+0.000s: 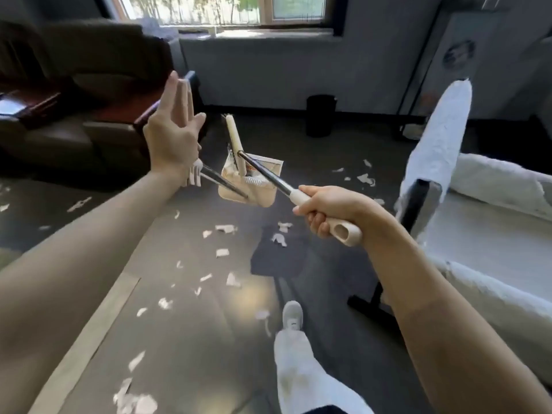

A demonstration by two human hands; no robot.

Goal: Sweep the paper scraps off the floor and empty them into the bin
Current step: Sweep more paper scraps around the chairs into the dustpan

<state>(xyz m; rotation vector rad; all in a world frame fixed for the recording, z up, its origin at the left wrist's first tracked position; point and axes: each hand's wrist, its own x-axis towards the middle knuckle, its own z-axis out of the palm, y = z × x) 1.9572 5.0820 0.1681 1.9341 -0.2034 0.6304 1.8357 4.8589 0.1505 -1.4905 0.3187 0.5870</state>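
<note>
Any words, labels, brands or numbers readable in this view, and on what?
No text here can be read.
Round emblem on the grey panel: too blurred to read.
Reddish print on the dustpan: too blurred to read.

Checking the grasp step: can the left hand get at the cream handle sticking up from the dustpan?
Probably yes: the left hand is open just left of the cream handle, with nothing visible between them.

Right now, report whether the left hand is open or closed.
Open: the left hand shows straight, raised fingers curled round nothing.
</note>
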